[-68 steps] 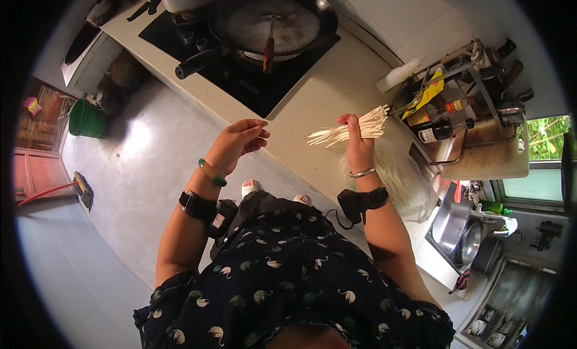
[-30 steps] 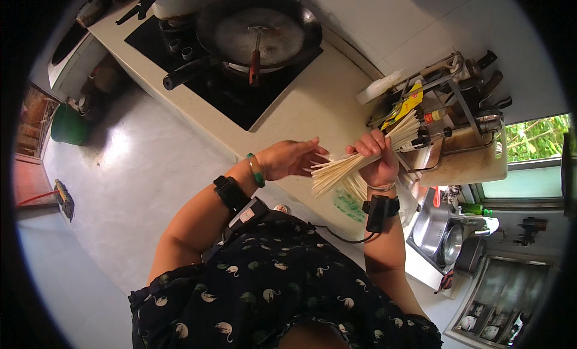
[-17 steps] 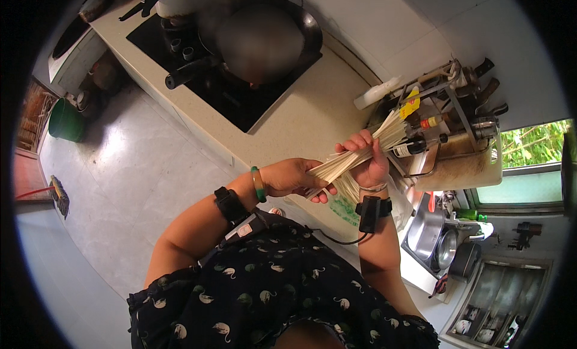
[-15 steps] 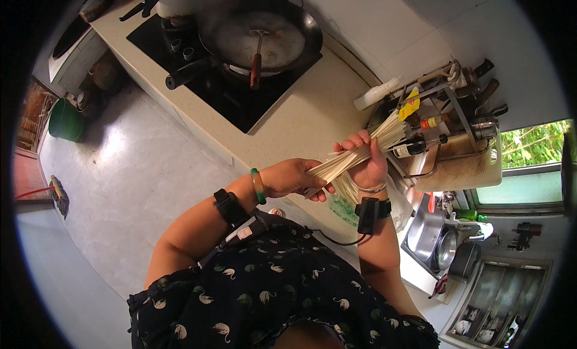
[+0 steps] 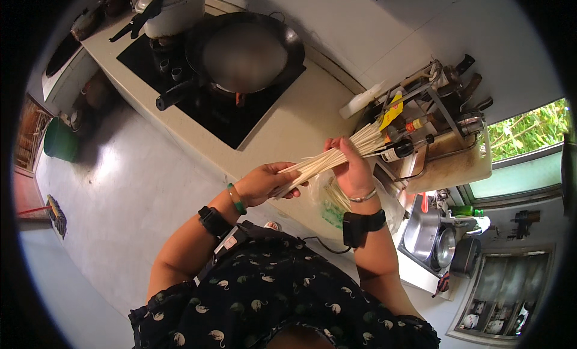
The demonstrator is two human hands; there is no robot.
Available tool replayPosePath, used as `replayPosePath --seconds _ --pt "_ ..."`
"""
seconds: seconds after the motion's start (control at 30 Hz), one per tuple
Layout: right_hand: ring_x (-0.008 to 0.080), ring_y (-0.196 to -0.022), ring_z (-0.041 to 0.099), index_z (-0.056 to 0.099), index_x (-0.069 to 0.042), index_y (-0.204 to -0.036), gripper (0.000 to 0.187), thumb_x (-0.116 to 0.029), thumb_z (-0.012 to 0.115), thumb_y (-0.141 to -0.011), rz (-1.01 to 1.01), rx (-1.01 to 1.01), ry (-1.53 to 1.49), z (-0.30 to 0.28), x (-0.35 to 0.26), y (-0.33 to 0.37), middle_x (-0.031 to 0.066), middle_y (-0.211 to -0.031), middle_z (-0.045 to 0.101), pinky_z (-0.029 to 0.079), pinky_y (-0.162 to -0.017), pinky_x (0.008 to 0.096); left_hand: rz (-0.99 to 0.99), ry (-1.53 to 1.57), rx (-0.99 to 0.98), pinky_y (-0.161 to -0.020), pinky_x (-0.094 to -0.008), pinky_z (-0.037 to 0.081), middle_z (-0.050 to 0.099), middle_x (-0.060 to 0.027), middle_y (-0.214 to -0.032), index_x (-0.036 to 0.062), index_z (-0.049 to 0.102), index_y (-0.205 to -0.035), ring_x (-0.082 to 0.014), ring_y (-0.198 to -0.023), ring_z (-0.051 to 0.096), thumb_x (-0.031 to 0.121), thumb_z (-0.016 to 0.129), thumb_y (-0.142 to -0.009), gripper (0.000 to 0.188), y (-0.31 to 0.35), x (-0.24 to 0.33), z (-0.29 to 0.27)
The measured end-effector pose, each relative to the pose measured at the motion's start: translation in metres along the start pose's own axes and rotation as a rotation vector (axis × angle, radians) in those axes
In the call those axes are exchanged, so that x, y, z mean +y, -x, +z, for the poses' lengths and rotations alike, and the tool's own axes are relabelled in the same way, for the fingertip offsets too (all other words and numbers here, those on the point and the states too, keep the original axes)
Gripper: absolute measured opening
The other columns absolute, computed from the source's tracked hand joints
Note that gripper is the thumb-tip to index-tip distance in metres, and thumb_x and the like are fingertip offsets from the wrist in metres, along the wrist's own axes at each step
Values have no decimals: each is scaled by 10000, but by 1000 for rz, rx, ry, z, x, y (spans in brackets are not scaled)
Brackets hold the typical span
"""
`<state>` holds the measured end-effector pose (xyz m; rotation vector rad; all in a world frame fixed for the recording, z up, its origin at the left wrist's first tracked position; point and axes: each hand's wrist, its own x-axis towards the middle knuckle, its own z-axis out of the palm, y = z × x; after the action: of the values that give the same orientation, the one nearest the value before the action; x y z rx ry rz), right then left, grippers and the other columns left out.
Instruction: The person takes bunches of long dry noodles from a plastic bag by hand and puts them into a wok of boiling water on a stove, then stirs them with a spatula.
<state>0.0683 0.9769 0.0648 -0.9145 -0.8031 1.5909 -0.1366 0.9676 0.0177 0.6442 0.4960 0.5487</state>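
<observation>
Over the worktop (image 5: pixel 288 123), you hold a bundle of dried noodles (image 5: pixel 317 163) aslant. Your left hand (image 5: pixel 259 182) has its grip wrapped round the left end, your right hand (image 5: pixel 357 173) round the middle. You're seemingly evening it up; the next move calls for snug, matched pressure.

left fingers (image 5: pixel 291 194): grip pale strand bundle (image 5: pixel 324 162) | right fingers (image 5: pixel 346 147): grip bundle | wok (image 5: pixel 294 51): on hob (image 5: pixel 231 122)
</observation>
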Motion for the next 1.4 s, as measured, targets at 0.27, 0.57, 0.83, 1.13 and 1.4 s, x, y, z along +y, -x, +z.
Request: replayPosePath --seconds 0.27,0.57,0.83,1.13,1.4 --pt "64 -503 492 571 -51 -836 225 -274 595 -820 145 73 200 10 -10 3 9 -695 553 370 -417 183 11 49 167 -637 -221 507 583 -49 -853 22 519 -1063 -130 -695 591 233 490 -886 277 5 9 -14" --pt "93 -457 504 598 -46 -835 220 -246 655 -765 63 242 281 17 -13 -12 15 -629 558 387 -400 199 14 103 228 -616 -223 499 587 -48 -818 47 538 -1009 -144 -704 599 291 469 -892 280 8 17 -29" --pt "125 -551 547 580 -36 -899 236 -255 597 -814 -221 240 66 33 -32 -90 48 -699 574 465 -506 233 72 262 386 -652 -233 476 584 -39 -817 72 567 -912 -141 -708 572 227 471 -877 185 25 26 -63" --pt "113 -608 548 568 -49 -969 314 -294 633 -783 21 253 103 55 39 -197 41 -724 567 481 -539 231 112 229 459 -639 -217 447 559 -20 -811 79 562 -919 -129 -724 539 188 484 -866 145 66 34 -83" --pt "100 -649 547 540 -53 -985 310 -302 596 -809 -26 153 291 44 56 -235 26 -812 572 450 -566 214 131 265 456 -671 -224 445 558 -16 -833 89 538 -970 -115 -729 534 195 487 -867 157 79 30 -97"
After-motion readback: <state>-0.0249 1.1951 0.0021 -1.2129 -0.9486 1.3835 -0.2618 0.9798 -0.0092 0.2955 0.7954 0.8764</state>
